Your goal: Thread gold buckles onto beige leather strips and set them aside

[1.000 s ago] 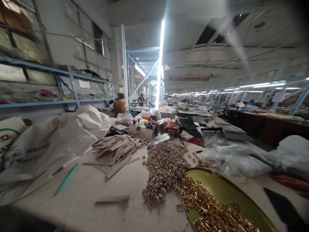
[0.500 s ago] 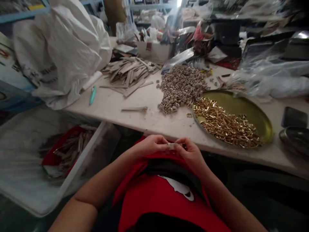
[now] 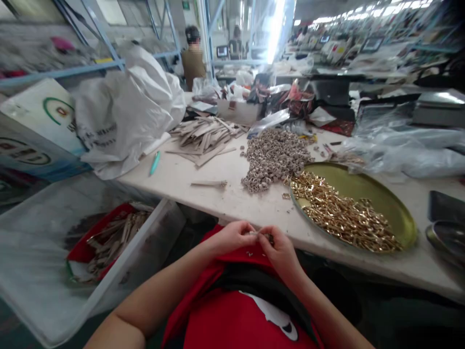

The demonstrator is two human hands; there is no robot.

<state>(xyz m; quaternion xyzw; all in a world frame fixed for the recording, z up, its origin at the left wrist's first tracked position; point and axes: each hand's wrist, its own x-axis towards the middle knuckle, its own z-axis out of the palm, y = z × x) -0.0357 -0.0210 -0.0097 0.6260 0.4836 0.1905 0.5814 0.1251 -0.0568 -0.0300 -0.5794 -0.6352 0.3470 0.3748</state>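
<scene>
Together, one left hand (image 3: 235,238) and one right hand (image 3: 279,245), fingers (image 3: 247,239) tight on one small pale piece (image 3: 253,233)

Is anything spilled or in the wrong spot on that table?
Maybe one thing: a small gold-looking piece lies on the table just outside the round tray, while a heap of gold pieces sits inside.

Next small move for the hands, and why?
Probably lift both hands, left hand and right hand, over the table without loosening the pinch: the small pale piece between them is above the red garment, near the table's edge, so a slip might drop it.
</scene>
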